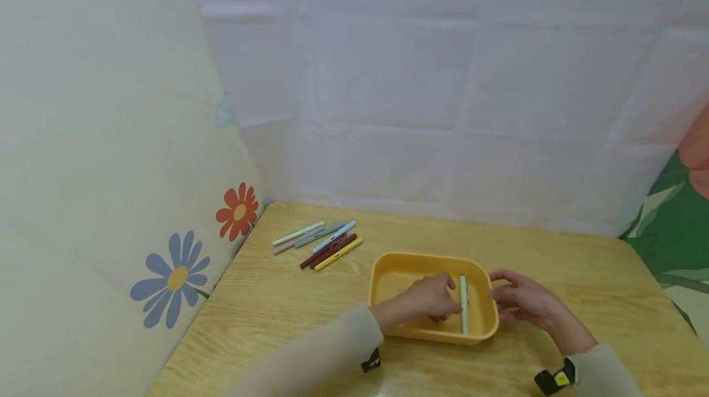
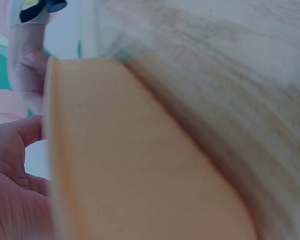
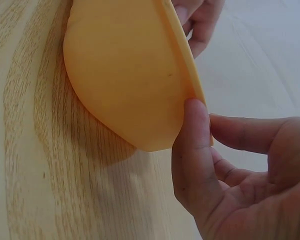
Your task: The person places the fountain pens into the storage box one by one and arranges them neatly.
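Observation:
A yellow plastic tray [image 1: 426, 336] stands on the wooden table. Inside it, a light green pen [image 1: 464, 317] lies along the right end. My left hand [image 1: 429, 300] reaches over the tray's near side, its fingertips close beside the pen's left side. In the left wrist view, the tray's outer wall [image 2: 120, 160] hides most of this hand's fingers. My right hand [image 1: 526, 300] is at the tray's right end. In the right wrist view, its thumb and a finger [image 3: 194, 130] pinch the tray's rim from either side.
Several pens lie in a loose pile left of the tray: a yellow pen [image 1: 339, 254], dark red ones, a light blue pen [image 1: 334, 237] and a pale green pen [image 1: 298, 233] among them. A white cloth [image 1: 443, 108] hangs behind the table, and a flowered sheet [image 1: 111, 157] borders its left.

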`<action>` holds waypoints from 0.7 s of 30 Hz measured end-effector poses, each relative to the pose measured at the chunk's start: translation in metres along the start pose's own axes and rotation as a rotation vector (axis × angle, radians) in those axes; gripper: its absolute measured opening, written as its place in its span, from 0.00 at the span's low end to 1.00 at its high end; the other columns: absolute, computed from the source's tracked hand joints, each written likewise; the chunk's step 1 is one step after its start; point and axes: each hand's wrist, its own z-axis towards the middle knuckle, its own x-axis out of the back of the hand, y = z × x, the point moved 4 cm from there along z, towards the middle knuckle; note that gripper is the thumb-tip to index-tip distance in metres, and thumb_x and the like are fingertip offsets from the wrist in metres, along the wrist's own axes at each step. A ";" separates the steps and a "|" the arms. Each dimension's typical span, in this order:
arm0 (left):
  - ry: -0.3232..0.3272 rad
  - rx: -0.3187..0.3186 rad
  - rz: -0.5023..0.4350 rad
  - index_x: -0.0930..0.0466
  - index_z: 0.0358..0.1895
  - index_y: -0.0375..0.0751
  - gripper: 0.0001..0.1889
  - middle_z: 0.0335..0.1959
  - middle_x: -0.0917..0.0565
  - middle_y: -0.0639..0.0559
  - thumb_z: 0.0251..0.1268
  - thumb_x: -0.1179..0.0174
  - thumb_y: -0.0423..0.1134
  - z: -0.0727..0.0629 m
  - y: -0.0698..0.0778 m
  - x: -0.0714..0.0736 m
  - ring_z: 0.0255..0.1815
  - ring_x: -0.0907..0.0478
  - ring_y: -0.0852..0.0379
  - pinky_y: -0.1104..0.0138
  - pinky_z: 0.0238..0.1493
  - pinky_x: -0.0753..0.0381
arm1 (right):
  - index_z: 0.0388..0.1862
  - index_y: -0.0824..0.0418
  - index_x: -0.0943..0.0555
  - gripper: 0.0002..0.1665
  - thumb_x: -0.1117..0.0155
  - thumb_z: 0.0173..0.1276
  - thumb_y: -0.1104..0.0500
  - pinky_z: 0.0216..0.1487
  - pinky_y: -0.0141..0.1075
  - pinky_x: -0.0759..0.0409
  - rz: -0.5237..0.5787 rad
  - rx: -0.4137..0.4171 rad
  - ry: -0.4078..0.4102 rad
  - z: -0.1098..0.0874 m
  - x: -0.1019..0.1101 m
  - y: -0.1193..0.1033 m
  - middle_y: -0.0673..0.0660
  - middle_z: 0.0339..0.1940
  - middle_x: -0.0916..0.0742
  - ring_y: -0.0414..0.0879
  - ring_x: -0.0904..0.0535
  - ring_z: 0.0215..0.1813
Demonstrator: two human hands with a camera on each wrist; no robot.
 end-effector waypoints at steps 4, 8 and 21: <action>0.003 -0.082 0.056 0.25 0.58 0.40 0.22 0.32 0.16 0.55 0.64 0.31 0.41 -0.008 0.003 0.017 0.26 0.18 0.57 0.67 0.28 0.17 | 0.68 0.70 0.37 0.29 0.39 0.74 0.60 0.38 0.37 0.13 0.007 -0.014 0.017 -0.001 0.000 0.001 0.53 0.37 0.13 0.45 0.17 0.38; 0.029 -0.148 0.146 0.25 0.61 0.43 0.23 0.42 0.15 0.57 0.67 0.33 0.46 -0.015 0.004 0.034 0.35 0.19 0.61 0.67 0.37 0.19 | 0.68 0.70 0.37 0.30 0.39 0.73 0.60 0.38 0.37 0.13 0.007 -0.015 0.026 -0.001 0.000 0.002 0.53 0.37 0.13 0.45 0.17 0.38; 0.227 -0.260 0.228 0.25 0.65 0.43 0.25 0.55 0.16 0.47 0.70 0.37 0.48 -0.030 -0.009 0.090 0.56 0.18 0.48 0.55 0.54 0.17 | 0.69 0.70 0.37 0.31 0.39 0.74 0.61 0.38 0.38 0.13 0.017 -0.007 0.039 -0.002 0.000 0.001 0.53 0.36 0.14 0.46 0.17 0.38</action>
